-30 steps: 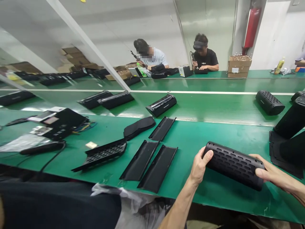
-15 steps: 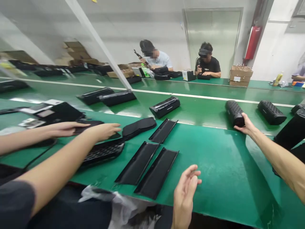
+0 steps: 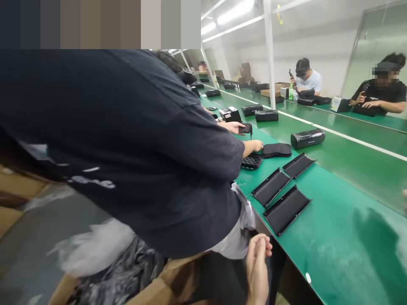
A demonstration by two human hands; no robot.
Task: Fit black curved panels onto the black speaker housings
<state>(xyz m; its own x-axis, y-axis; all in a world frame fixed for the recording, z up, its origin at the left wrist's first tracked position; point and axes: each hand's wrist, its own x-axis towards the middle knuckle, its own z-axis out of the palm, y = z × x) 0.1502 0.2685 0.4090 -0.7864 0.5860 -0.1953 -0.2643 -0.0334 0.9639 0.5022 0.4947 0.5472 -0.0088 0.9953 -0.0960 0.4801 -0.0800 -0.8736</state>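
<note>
My left hand (image 3: 258, 267) hangs beside the front edge of the green table, half curled, with no object in it. The nearest things to it are three black curved panels, one in front (image 3: 288, 209), one behind it (image 3: 271, 186) and a smaller one (image 3: 299, 165) farther back. Only a sliver of my right hand (image 3: 405, 198) shows at the right border. Its fingers and anything in them are out of frame.
At my left a co-worker in a dark shirt (image 3: 152, 161) leans over the table, holding a black piece (image 3: 246, 128). A black perforated housing (image 3: 252, 161), a stack of black pads (image 3: 276, 149) and a black speaker body (image 3: 308, 138) lie beyond. Plastic bags (image 3: 95, 250) fill a box below.
My view has swung left and now takes in the co-worker's back. My right hand, earlier on a black perforated speaker body, is almost out of view. My left hand's fingers have drawn closer together.
</note>
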